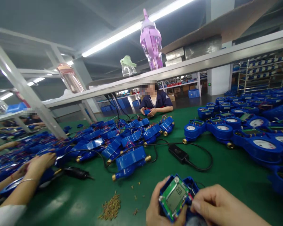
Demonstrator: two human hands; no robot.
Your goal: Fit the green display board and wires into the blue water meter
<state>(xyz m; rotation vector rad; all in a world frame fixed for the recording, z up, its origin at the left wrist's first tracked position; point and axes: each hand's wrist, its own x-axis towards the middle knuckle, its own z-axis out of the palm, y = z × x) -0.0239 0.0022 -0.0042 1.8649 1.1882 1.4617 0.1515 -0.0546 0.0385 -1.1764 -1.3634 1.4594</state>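
A blue water meter (168,191) with a green circuit board and a small display reading about 0.0 is held up at the lower middle. My left hand (154,202) wraps round its left side and underside, thumb along the lower edge of the board. At the meter's right side, beside red wiring, my right hand (214,202) has thumb and forefinger pinched together. Whatever sits between those fingertips is hidden. Left of the meter, a pile of small brass-coloured screws (111,205) lies on the green table (82,201), with a few stray ones nearby.
Many blue meters (132,158) cover the table's left and middle; more meters with dials (259,144) crowd the right. A black cable box (178,153) and black screwdriver (76,173) lie between. A co-worker's hands (39,164) work at left; another person (155,100) sits opposite, under a shelf (179,66).
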